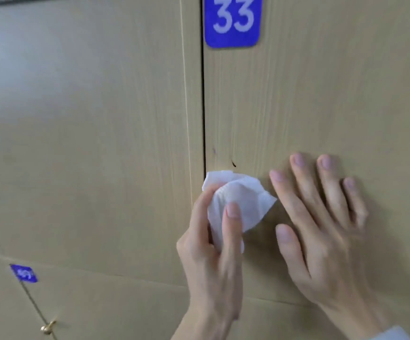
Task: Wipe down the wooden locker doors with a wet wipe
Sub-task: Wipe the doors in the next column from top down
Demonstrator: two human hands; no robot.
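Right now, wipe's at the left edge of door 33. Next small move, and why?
Probably slide the wipe up a little over the dark mark. The left hand grips the wipe against the door just below that mark, near the gap, while the right hand rests flat on the door beside it, seemingly bracing it.

Pressed a crumpled white wet wipe [236, 200] against locker door 33 [321, 94], beside the dark gap at its left edge, with the left hand [213, 253] pinching it between thumb and fingers. Laid the right hand [321, 229] flat on the same door, fingers spread, just right of the wipe. Showed a blue number plate [233, 20] above, a brass knob [48, 327] lower left.
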